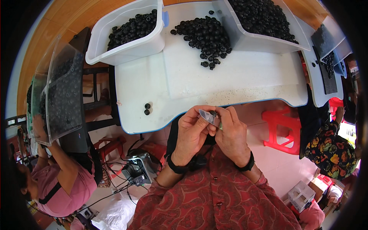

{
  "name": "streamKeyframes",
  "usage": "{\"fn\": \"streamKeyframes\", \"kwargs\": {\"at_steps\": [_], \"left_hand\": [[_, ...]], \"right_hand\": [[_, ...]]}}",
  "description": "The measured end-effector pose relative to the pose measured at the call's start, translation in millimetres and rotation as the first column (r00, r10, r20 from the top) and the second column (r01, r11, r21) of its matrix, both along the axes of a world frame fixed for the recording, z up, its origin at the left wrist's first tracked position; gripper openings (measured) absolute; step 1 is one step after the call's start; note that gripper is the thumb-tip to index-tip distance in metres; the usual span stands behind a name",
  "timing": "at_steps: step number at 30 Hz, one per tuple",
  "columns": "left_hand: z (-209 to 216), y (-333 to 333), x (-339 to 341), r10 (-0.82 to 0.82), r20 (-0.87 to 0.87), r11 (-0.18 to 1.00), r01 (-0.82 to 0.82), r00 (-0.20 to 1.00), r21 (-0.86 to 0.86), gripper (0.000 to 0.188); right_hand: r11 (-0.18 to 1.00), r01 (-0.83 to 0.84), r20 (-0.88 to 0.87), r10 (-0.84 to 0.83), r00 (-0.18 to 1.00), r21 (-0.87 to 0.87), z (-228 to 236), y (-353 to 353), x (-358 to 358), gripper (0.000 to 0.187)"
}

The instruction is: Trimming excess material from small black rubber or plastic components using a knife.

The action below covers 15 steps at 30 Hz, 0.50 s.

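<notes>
Both hands meet in front of my chest, just off the table's near edge. My left hand [191, 132] is closed, its thumb and fingers pinching at a small black knobbed part [213, 113], mostly hidden between the hands. My right hand [234, 134] is closed around the end of a thin, pointed grey blade [207, 116]. A bit of green shows at that end. The blade lies across the left fingertips, its point toward the left. Fingers cover much of both things. On the white table [142, 86], two loose black parts [147, 109] lie to the left.
A pile of black parts [207, 38] lies at the table's far side, between a left white bin [130, 57] and a right white bin [264, 42], both holding more. A red stool [283, 130] stands at right. People sit at both sides; cables hang around a metal box [145, 166] lower left.
</notes>
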<state>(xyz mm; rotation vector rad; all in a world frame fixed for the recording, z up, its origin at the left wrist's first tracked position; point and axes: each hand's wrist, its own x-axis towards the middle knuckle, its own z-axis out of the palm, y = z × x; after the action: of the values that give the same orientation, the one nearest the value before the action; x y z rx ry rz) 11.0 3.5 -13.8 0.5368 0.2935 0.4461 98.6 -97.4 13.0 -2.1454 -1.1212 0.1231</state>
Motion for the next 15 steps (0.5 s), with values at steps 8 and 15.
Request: {"fn": "streamKeyframes", "kwargs": {"at_steps": [8, 15], "left_hand": [[1.3, -1.5, 0.0, 0.031, 0.004, 0.999, -0.031, 1.0, 0.01, 0.022], [0.8, -1.6, -2.2, 0.041, -0.003, 0.999, -0.041, 0.999, 0.022, 0.019]], "right_hand": [[1.0, 0.016, 0.016, -0.016, 1.0, 0.003, -0.6, 2.0, -1.5, 0.037], [1.0, 0.019, -0.01, -0.019, 1.0, -0.002, -0.7, 1.8, -3.0, 0.038]]}}
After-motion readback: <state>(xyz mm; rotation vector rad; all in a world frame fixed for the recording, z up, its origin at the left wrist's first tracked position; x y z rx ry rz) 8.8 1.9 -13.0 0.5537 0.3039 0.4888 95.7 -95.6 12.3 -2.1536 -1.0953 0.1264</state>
